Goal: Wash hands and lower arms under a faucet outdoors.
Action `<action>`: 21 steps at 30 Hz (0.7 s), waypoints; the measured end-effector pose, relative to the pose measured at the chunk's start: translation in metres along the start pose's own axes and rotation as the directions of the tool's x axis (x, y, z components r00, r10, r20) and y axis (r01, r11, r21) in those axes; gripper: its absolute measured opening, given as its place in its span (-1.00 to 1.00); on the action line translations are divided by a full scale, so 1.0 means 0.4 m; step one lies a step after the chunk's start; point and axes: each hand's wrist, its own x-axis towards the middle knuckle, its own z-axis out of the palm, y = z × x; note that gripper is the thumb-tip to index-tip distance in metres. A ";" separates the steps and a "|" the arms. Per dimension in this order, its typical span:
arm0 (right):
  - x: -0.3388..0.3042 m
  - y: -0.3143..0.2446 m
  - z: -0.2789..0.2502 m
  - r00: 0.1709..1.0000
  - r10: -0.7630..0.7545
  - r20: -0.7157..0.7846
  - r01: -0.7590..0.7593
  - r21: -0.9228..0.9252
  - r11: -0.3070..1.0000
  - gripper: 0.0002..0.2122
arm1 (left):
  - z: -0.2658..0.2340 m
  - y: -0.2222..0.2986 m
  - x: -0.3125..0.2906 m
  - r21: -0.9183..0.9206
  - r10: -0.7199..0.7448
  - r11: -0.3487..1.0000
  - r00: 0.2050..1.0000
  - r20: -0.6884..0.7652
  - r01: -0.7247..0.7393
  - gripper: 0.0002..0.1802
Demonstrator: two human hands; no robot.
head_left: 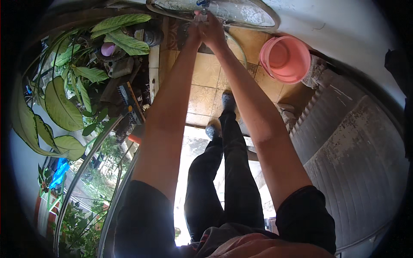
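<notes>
Both my arms stretch far forward to a tap with a blue handle (204,3) at the top of the view. My left hand (195,31) and my right hand (211,32) are close together just below it, apparently touching. Something pale and glistening, which looks like splashing water (200,18), shows around the fingers. Small size and blur hide how the fingers are bent and whether they hold anything. Behind the hands is a worn, whitish basin-like surface with a rounded rim (254,28).
A pink bucket (285,59) stands right of my hands on yellowish tiles (204,73). A thin hose (237,46) curves beside my right forearm. Leafy plants (62,103) and a bristled brush head (131,102) are at left. Grey ridged sheeting (352,150) lies at right.
</notes>
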 end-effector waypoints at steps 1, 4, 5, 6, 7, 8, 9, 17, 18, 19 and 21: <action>-0.014 0.074 -0.073 0.995 0.097 -0.041 -0.091 0.123 0.988 -0.62 | 0.114 -0.088 0.006 0.014 -0.032 0.999 0.986 -0.162 0.035 -0.65; 0.084 -0.259 0.060 0.892 0.447 0.073 -0.418 0.509 0.752 -0.76 | -0.120 0.072 0.012 -0.005 0.130 0.991 0.958 -0.254 -0.136 -0.69; 0.118 -0.444 0.117 0.908 0.401 0.122 -0.387 0.611 0.690 -0.76 | -0.270 0.244 -0.012 -0.174 0.246 0.949 0.963 -0.113 -0.263 -0.69; 0.107 -0.343 0.071 0.834 0.528 0.162 -0.535 0.475 0.699 -0.74 | -0.178 0.098 -0.010 -0.276 0.204 0.935 0.974 -0.094 -0.223 -0.69; 0.077 -0.219 0.011 0.732 0.662 0.164 -0.674 0.322 0.665 -0.72 | -0.060 -0.054 0.005 -0.283 0.112 0.947 0.981 -0.159 -0.154 -0.72; 0.051 -0.095 -0.061 0.713 0.695 0.094 -0.692 0.251 0.676 -0.72 | 0.063 -0.145 0.026 -0.271 0.020 0.959 0.977 -0.211 -0.078 -0.74; 0.066 -0.085 -0.059 0.762 0.647 0.017 -0.646 0.092 0.758 -0.68 | 0.063 -0.144 0.040 -0.261 0.034 0.961 0.979 -0.203 -0.087 -0.74; 0.047 -0.206 -0.058 0.938 0.334 -0.090 -0.333 0.020 0.943 -0.56 | -0.072 0.047 0.006 -0.529 0.268 0.829 0.702 0.660 0.181 -0.63; 0.025 -0.247 -0.095 0.934 0.347 -0.080 -0.347 0.011 0.938 -0.56 | -0.041 0.051 -0.013 -0.542 0.270 0.821 0.712 0.648 0.181 -0.63; 0.004 -0.257 -0.178 0.979 0.167 -0.120 -0.182 -0.127 0.975 -0.61 | 0.082 0.016 -0.004 -0.506 0.117 0.861 0.952 0.282 0.044 -0.63; 0.029 -0.313 -0.245 0.983 -0.180 -0.033 0.159 -0.339 0.927 -0.57 | 0.190 0.056 -0.005 -0.358 -0.004 0.932 0.988 -0.154 -0.052 -0.62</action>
